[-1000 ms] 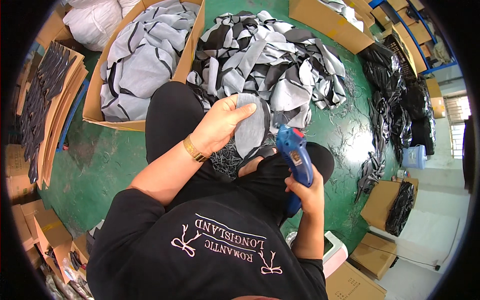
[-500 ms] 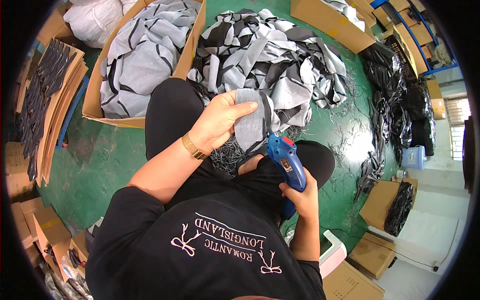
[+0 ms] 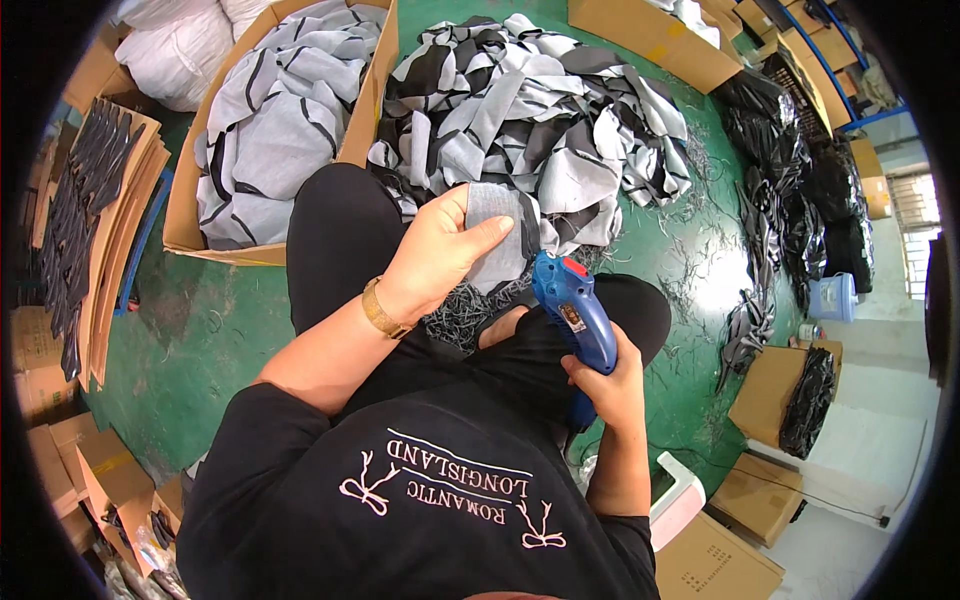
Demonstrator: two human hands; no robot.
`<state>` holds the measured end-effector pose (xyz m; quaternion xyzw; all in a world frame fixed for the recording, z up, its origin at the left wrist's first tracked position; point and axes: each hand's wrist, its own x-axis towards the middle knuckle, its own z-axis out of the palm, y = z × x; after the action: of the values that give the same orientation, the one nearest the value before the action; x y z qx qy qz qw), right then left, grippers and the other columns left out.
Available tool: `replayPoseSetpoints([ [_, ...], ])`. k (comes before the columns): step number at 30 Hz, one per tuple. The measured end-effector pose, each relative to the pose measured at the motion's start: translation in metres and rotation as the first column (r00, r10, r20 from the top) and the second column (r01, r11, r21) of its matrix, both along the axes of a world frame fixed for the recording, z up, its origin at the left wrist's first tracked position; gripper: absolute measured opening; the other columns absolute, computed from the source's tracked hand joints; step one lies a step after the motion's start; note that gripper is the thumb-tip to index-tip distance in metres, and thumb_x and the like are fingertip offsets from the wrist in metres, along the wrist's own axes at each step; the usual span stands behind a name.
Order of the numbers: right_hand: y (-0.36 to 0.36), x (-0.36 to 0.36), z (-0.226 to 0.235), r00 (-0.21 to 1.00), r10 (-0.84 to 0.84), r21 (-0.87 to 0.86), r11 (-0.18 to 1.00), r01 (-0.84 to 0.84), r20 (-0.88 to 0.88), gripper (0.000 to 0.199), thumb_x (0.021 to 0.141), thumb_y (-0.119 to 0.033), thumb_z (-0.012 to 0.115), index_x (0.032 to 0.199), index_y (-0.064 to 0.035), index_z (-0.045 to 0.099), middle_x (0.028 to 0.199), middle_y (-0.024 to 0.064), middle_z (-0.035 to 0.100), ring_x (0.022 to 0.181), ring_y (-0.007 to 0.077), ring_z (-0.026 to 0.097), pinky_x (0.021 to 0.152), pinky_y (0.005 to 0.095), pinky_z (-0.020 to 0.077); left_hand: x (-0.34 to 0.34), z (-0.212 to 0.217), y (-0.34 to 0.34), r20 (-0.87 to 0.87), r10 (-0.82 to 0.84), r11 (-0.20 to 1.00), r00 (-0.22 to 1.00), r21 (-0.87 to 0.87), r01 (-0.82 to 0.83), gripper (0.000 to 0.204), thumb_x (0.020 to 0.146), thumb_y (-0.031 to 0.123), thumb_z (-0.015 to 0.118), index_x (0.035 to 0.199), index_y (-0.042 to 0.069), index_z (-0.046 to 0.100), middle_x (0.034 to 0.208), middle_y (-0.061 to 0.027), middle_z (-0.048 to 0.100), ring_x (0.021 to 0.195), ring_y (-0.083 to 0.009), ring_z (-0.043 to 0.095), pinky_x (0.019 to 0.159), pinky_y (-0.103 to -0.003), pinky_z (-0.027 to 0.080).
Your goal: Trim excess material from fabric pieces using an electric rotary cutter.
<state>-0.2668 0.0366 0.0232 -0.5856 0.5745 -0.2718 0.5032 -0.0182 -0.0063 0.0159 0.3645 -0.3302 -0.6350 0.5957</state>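
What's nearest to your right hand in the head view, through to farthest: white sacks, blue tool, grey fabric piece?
1. Blue tool, gripped in the right hand.
2. Grey fabric piece, farther left, pinched by the left hand.
3. White sacks, far upper left.

White sacks (image 3: 172, 64) are heaped at upper left; stacked cardboard sheets (image 3: 118, 240) are overlaid with dark pieces (image 3: 85, 210). At right, black bags (image 3: 768, 125) are piled near a pale blue bucket (image 3: 832, 298), and toward the distorted rim brown boxes (image 3: 820, 48) are apparently held by a blue shelf (image 3: 876, 118)
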Motion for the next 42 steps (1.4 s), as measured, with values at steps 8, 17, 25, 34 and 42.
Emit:
replayPoseSetpoints([
  [8, -0.002, 0.001, 0.014, 1.0, 0.014, 0.083, 0.996, -0.015, 0.014, 0.037, 0.065, -0.009, 0.072, 0.098, 0.0017, 0.06, 0.075, 0.0063, 0.059, 0.066, 0.0144, 0.054, 0.064, 0.0287, 0.0455, -0.006, -0.003, 0.006, 0.157, 0.067, 0.996, 0.985, -0.069, -0.057, 0.016, 0.091, 0.006, 0.059, 0.106, -0.001, 0.058, 0.094, -0.0025, 0.064, 0.083, -0.0065, 0.059, 0.074, -0.024, 0.05],
  [17, 0.003, 0.001, 0.006, 0.992, 0.003, 0.112, 0.994, -0.017, 0.122, 0.038, 0.067, -0.004, 0.071, 0.102, 0.0026, 0.058, 0.072, 0.0033, 0.059, 0.058, 0.0105, 0.056, 0.055, 0.0254, 0.0453, -0.008, -0.002, 0.006, 0.209, 0.122, 0.987, 0.97, -0.127, -0.097, 0.017, 0.091, 0.008, 0.06, 0.106, 0.0, 0.058, 0.094, -0.0018, 0.064, 0.083, -0.0056, 0.058, 0.075, -0.023, 0.049],
  [25, 0.0, 0.001, 0.009, 0.986, 0.005, 0.135, 0.99, -0.028, 0.168, 0.037, 0.068, -0.003, 0.071, 0.102, 0.003, 0.058, 0.07, 0.0038, 0.059, 0.058, 0.0107, 0.057, 0.055, 0.0258, 0.0454, -0.006, -0.001, 0.01, 0.228, 0.085, 0.991, 0.97, -0.121, -0.059, 0.019, 0.089, 0.005, 0.063, 0.107, 0.0, 0.059, 0.098, -0.0027, 0.066, 0.086, -0.0074, 0.06, 0.079, -0.024, 0.049],
  [34, -0.003, -0.003, 0.011, 0.976, 0.027, 0.151, 0.987, -0.061, 0.218, 0.037, 0.068, -0.002, 0.07, 0.103, 0.0032, 0.058, 0.073, 0.0036, 0.058, 0.058, 0.0108, 0.056, 0.054, 0.0262, 0.0451, 0.005, 0.011, 0.009, 0.353, -0.039, 0.994, 0.935, -0.085, 0.074, 0.019, 0.086, 0.003, 0.061, 0.106, 0.0, 0.059, 0.094, -0.0003, 0.065, 0.083, -0.0054, 0.058, 0.076, -0.024, 0.048],
  [42, -0.013, -0.014, 0.011, 0.915, 0.047, 0.338, 0.921, -0.195, 0.4, 0.038, 0.066, 0.001, 0.071, 0.102, 0.0033, 0.058, 0.076, 0.0057, 0.059, 0.058, 0.0139, 0.057, 0.053, 0.0278, 0.0475, 0.02, 0.022, 0.004, 0.566, -0.186, 0.951, 0.803, -0.103, 0.293, 0.01, 0.072, 0.004, 0.057, 0.082, 0.002, 0.057, 0.071, 0.0054, 0.054, 0.065, -0.0005, 0.045, 0.056, -0.019, 0.04],
])
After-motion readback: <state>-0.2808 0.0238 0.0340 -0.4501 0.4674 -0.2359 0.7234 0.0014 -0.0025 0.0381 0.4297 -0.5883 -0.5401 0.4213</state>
